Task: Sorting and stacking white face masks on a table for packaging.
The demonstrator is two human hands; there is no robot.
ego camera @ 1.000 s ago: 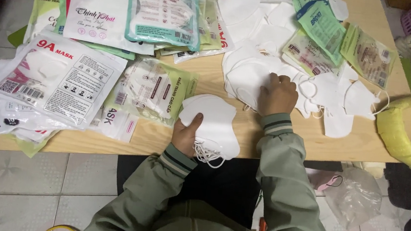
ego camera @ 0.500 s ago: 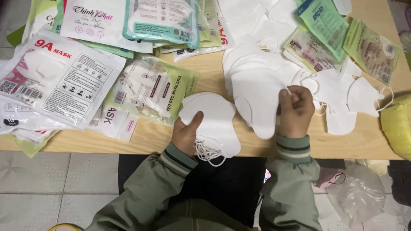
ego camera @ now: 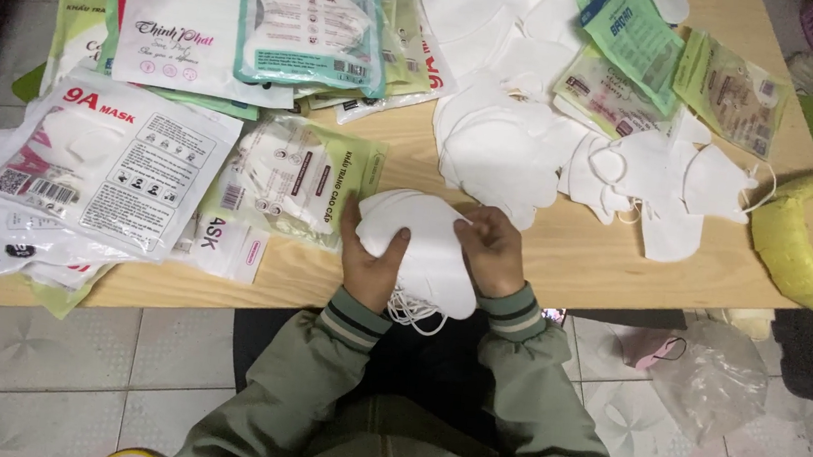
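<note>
In the head view your right hand [ego camera: 494, 252] has come back from the loose pile of white masks [ego camera: 509, 149] at frame centre and now joins your left hand [ego camera: 370, 265], both gripping the white mask stack [ego camera: 422, 245] at the table [ego camera: 572, 259] edge, lower centre, so another mask seems added

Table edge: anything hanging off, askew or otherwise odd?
Yes. The white printed packets at the wooden table's near-left corner overhang the edge. A pink mask and clear plastic bag lie on the floor by the table. Nothing looks damaged.
</note>
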